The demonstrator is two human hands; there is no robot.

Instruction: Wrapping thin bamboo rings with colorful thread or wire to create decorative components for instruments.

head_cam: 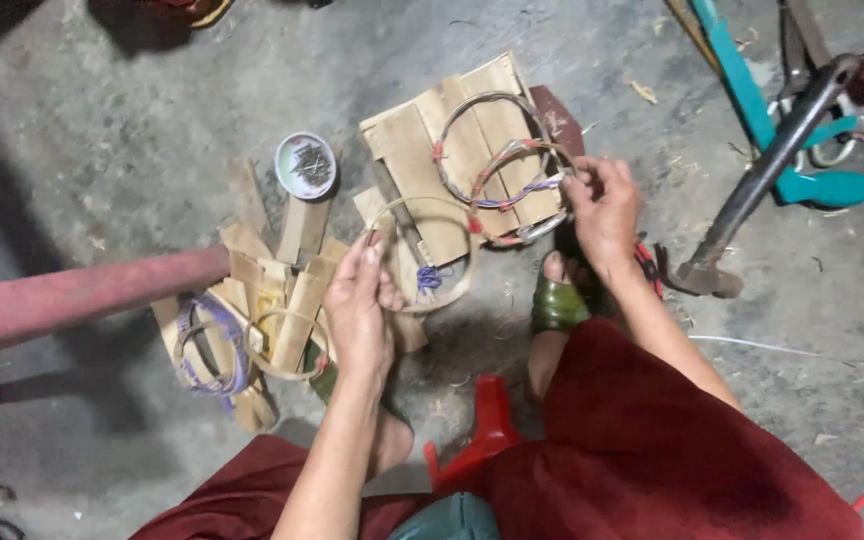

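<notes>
My left hand (362, 300) grips a thin bamboo hoop (452, 290) bound at one spot with purple string, held just above the floor. My right hand (602, 205) pinches the edge of another hoop (512, 195) wrapped in purple and red string, which lies with a second plain hoop (482, 110) on a stack of flat bamboo slats (417, 150). Both hands sit over the concrete floor, in front of my knees and red garment.
A small round dish of nails (305, 165) sits beside loose bamboo strips (272, 280) with more hoops (212, 345). A hammer (752, 190) and teal stool legs (782, 150) stand to the right. A pink bar (72, 295) crosses at left; a red plastic stool (482, 430) is between my feet.
</notes>
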